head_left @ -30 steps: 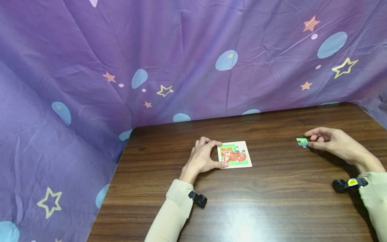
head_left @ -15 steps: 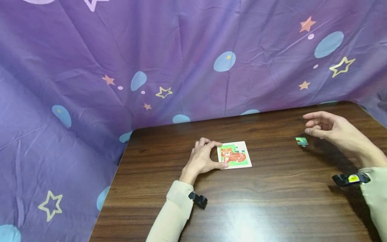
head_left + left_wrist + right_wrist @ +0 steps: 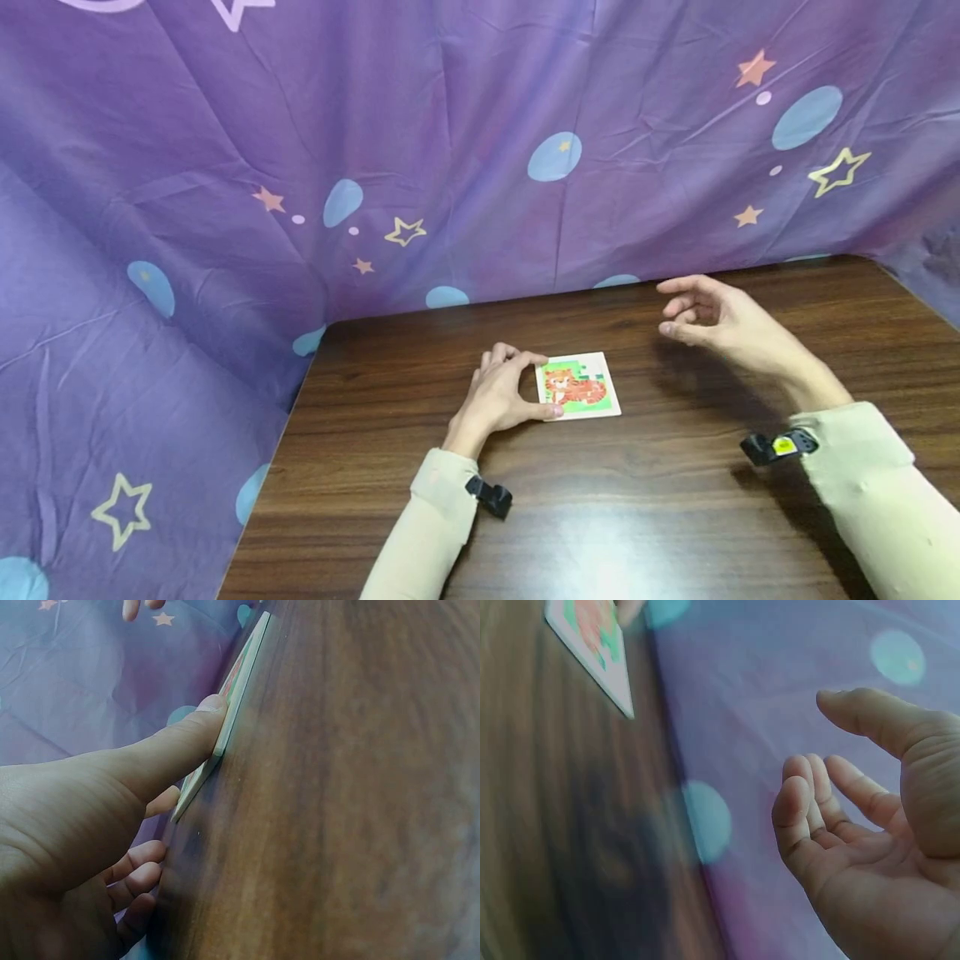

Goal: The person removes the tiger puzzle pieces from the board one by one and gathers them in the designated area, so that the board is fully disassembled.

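Observation:
A small square jigsaw puzzle (image 3: pixel 577 387) in a white frame lies flat on the table, showing an orange striped tiger on green. In its upper right part a patch of white base shows. My left hand (image 3: pixel 495 400) holds the puzzle by its left side, thumb on the near edge and forefinger at the far corner; the left wrist view shows the thumb pressed on the rim. To the right of the puzzle, my right hand (image 3: pixel 720 321) hovers over the table with loosely bent fingers. Its palm is bare in the right wrist view. The loose puzzle piece is out of sight.
The brown wood-grain table (image 3: pixel 645 492) carries the puzzle and reflects a bright glare near its front. A purple curtain (image 3: pixel 450 150) with stars and ovals hangs along the table's back and left. Each wrist wears a black strap.
My right hand let go of the green and blue puzzle piece on the table, rose, then moved left toward the puzzle. The piece is now hidden from view. My left hand stays in place.

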A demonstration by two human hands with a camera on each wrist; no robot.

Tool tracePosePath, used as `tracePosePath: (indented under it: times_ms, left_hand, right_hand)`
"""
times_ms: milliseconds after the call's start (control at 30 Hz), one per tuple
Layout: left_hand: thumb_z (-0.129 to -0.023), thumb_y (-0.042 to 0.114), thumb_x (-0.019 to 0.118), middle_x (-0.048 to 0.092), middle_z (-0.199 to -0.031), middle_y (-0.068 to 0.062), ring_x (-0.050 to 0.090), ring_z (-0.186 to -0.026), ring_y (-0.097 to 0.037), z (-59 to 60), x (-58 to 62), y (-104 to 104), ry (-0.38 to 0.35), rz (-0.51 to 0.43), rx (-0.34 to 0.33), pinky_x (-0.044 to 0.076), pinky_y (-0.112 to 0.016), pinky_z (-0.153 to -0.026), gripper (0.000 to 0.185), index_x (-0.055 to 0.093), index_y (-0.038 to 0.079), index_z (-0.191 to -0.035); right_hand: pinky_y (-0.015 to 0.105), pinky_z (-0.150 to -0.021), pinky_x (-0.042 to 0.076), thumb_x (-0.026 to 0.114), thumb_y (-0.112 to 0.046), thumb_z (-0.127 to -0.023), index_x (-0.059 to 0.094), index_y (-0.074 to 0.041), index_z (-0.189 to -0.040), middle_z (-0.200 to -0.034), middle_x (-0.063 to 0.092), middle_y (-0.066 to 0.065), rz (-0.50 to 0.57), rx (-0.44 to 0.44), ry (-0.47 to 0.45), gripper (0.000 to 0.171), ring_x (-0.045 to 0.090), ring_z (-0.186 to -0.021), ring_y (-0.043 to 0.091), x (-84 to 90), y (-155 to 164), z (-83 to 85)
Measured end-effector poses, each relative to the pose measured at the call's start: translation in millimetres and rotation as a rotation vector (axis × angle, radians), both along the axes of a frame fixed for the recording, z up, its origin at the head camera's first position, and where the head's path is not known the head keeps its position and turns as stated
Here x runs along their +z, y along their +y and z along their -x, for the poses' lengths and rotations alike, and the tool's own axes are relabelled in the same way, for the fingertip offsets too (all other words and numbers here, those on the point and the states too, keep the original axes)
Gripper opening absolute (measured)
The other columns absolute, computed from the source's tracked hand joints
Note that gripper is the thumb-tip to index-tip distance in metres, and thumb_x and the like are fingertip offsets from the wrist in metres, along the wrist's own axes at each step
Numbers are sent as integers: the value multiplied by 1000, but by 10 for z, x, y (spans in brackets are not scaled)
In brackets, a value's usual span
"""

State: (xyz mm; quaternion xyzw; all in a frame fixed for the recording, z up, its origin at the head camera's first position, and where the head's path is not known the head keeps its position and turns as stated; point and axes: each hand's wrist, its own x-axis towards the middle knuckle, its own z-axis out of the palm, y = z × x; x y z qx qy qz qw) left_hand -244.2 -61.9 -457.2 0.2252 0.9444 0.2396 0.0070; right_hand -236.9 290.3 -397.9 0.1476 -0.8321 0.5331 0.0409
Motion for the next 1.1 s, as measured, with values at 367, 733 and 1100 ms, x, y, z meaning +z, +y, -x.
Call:
tracePosePath:
  times_ms: [367, 733, 1100]
  left_hand:
    - [-70, 59, 92, 49, -136, -4, 44, -117, -21, 10, -8, 5, 4, 5, -3, 44, -39, -98, 85, 61, 31, -144]
    - [-70, 58, 92, 48, -138, -4, 43, -118, -22, 3, -16, 20, -10, 10, -5, 43, -40, -99, 85, 60, 32, -144]
    - [-70, 58, 92, 49, -137, -4, 43, -118, -22, 10, 1, 7, 6, 11, -2, 43, -39, -98, 85, 60, 31, -145]
  right_hand:
    - [28, -68, 59, 83, -14, -89, 56, 0, -138, -109, 62, 25, -4, 179, -91, 58, 67, -84, 21, -338, -581, 2]
    - [24, -67, 56, 89, -17, -83, 62, 1, -129, -102, 64, 18, -108, 160, -111, 57, 64, -80, 19, -613, -619, -2]
    - [22, -67, 53, 93, -22, -77, 72, -9, -116, -94, 65, 5, -297, 126, 11, 46, 61, -80, 15, -703, -626, 42]
